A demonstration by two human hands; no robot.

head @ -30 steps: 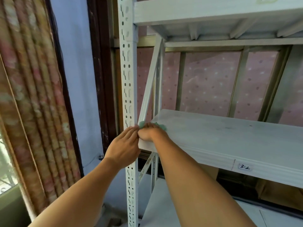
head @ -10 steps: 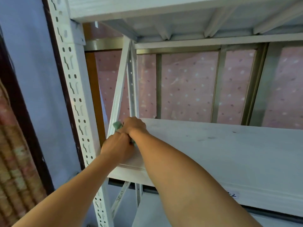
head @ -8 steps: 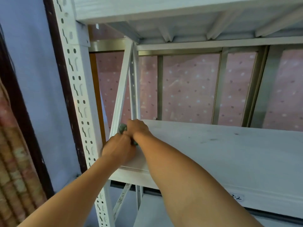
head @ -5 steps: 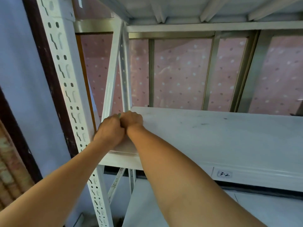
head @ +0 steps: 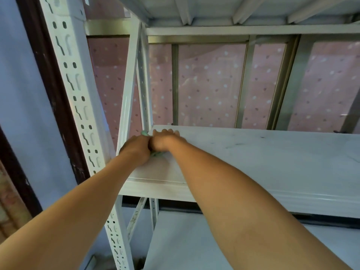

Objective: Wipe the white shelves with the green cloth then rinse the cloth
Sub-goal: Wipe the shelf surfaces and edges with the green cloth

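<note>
The white shelf (head: 263,162) runs across the middle of the head view, with a few dark marks on its top. Both my hands are pressed together at its far left corner. Only small bits of the green cloth (head: 155,154) show, one under my wrists and one at my left fingertips; the rest is hidden beneath my hands. My left hand (head: 136,148) is curled over the cloth at the shelf's left edge. My right hand (head: 164,140) lies on the cloth beside it, fingers bent toward the back corner post.
A perforated white upright (head: 78,106) stands at front left and a diagonal brace (head: 127,90) rises just behind my hands. Another shelf (head: 233,10) hangs overhead and a lower shelf (head: 185,240) lies below. A pink dotted panel (head: 210,84) backs the rack.
My hands have slid with the cloth from the shelf's front left corner back along its left edge to the rear corner. The view has moved closer and tilted upward.
</note>
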